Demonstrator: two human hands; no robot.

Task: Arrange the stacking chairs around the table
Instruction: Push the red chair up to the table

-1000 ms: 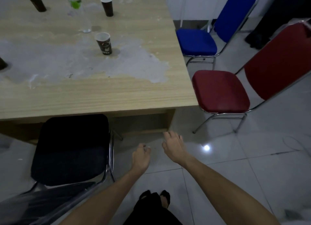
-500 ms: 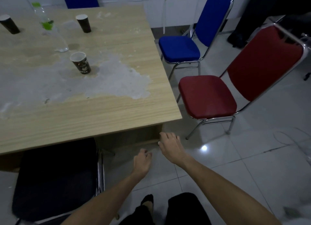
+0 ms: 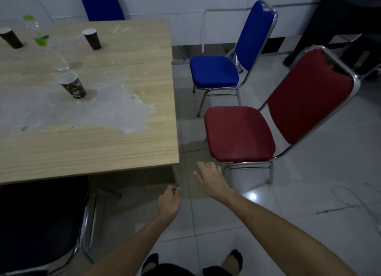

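A light wooden table [image 3: 123, 147] fills the upper left. A red chair [image 3: 243, 133] with a chrome frame stands at the table's right side, and a blue chair [image 3: 214, 71] stands beyond it. A black chair [image 3: 39, 224] is tucked at the near edge, lower left. Another blue chair back [image 3: 101, 3] shows behind the far edge. My right hand [image 3: 212, 178] hovers open just below the red seat's front corner, holding nothing. My left hand [image 3: 169, 203] hangs near the table's corner with fingers loosely curled and empty.
Three dark paper cups [image 3: 72, 86] [image 3: 92, 38] [image 3: 10, 37] and a clear bottle with a green label [image 3: 41, 40] stand on the table, around a pale stain. A thin cable [image 3: 350, 199] lies on the tiled floor at right. Dark furniture [image 3: 340, 17] stands at the back right.
The view has swung right and up, so the red and blue chairs sit nearer the middle. My right hand has moved toward the red chair's seat; the left stays beside the table corner.
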